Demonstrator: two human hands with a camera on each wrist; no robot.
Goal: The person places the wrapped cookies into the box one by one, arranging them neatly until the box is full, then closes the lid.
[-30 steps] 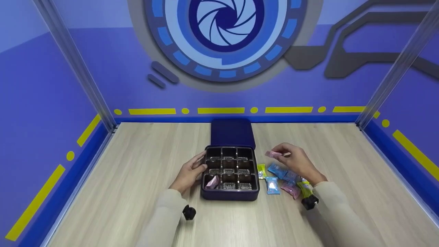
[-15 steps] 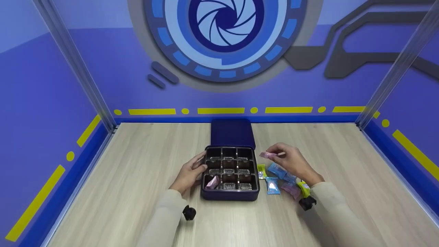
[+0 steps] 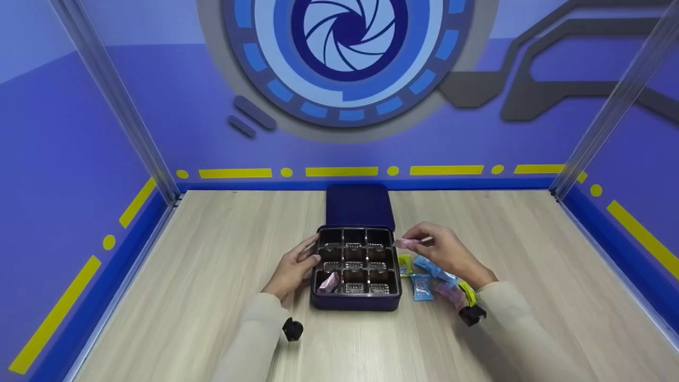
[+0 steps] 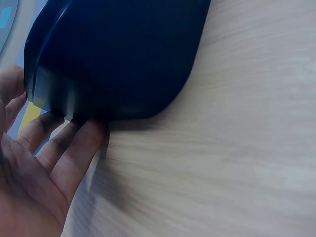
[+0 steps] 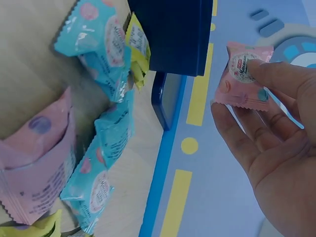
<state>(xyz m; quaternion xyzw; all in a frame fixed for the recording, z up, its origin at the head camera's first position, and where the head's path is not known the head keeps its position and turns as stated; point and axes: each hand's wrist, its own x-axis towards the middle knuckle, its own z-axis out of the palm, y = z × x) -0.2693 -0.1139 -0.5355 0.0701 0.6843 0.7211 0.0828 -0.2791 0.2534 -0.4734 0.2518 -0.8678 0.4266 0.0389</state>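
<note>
A dark blue box with a nine-compartment insert stands mid-table in the head view. One pink wrapped candy lies in its near-left compartment. My left hand grips the box's left side, thumb at the rim; in the left wrist view its fingers touch the outer wall. Just right of the box's far-right part, my right hand pinches another pink wrapped candy between thumb and fingers. That candy is above the table, by the rim.
Right of the box lie blue candies, a yellow-green candy and a pink candy, partly under the right forearm. A dark blue lid lies behind the box. Blue panels enclose the table's back and sides.
My right hand has moved left with the pink candy, from over the loose candies to the box's right rim. The left hand and box have stayed put.
</note>
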